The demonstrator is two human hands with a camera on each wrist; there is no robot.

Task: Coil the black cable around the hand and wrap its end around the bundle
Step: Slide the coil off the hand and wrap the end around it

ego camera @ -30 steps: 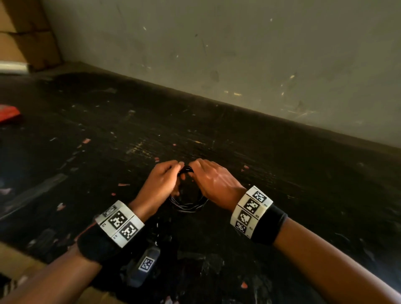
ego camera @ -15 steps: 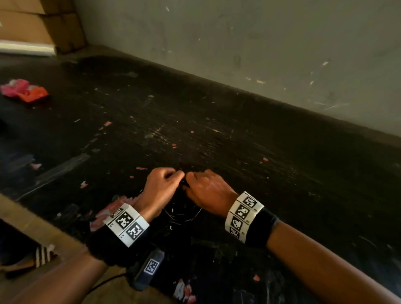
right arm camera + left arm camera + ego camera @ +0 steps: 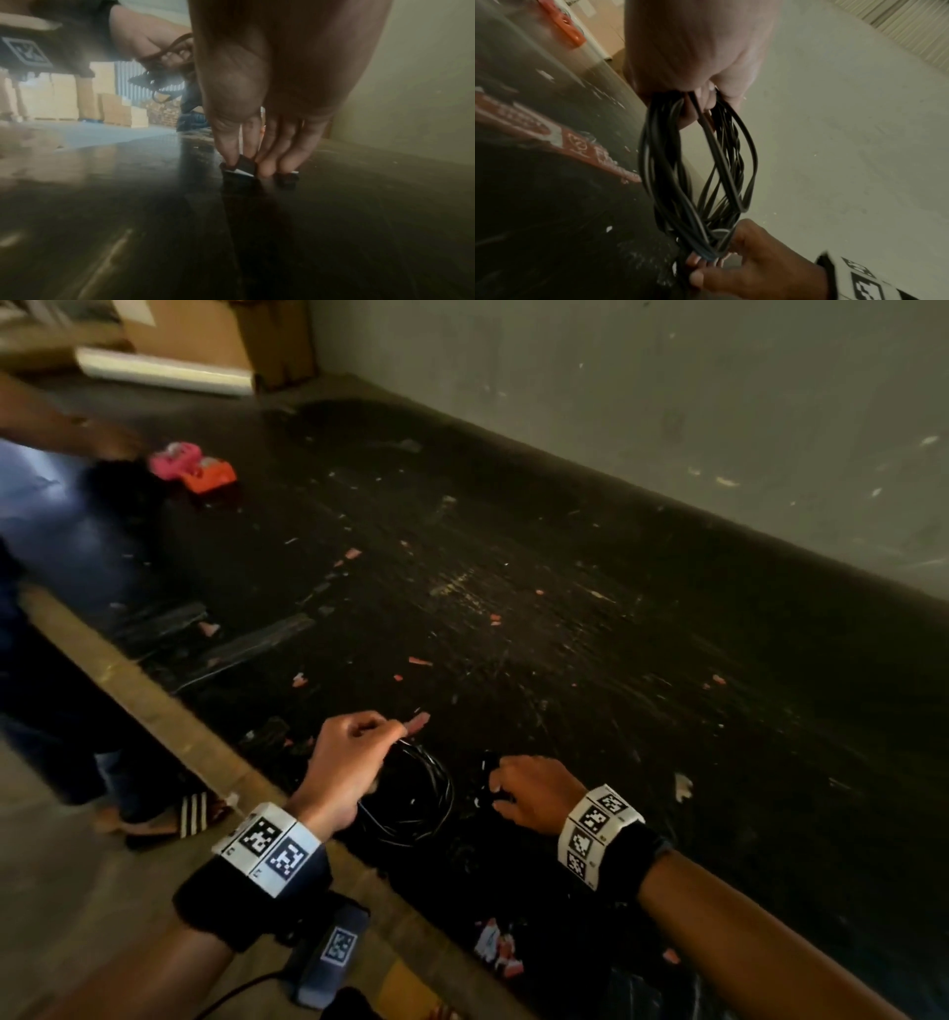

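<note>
The left hand (image 3: pixel 349 762) has its grip curled round the top of the coiled black cable (image 3: pixel 416 793); the loops hang downward, long axis roughly vertical, near the desk's front edge. The right hand (image 3: pixel 529 793) pinches a small dark piece (image 3: pixel 240 167) against the scuffed black desk (image 3: pixel 565 634), which meets a grey wall (image 3: pixel 667 403).

A wide black table top (image 3: pixel 590 660), scratched and dotted with small pink scraps (image 3: pixel 420 662), runs along a plain grey-green wall (image 3: pixel 667 403). At its far left corner lie a pink and an orange crumpled plastic wrapper (image 3: pixel 195 467), touching each other, and behind them stand brown cardboard boxes (image 3: pixel 221 336) with a long white roll (image 3: pixel 164 372) in front. Beside the table's left edge stands another person in dark blue trousers (image 3: pixel 46 608) and black striped sandals (image 3: pixel 169 814).
</note>
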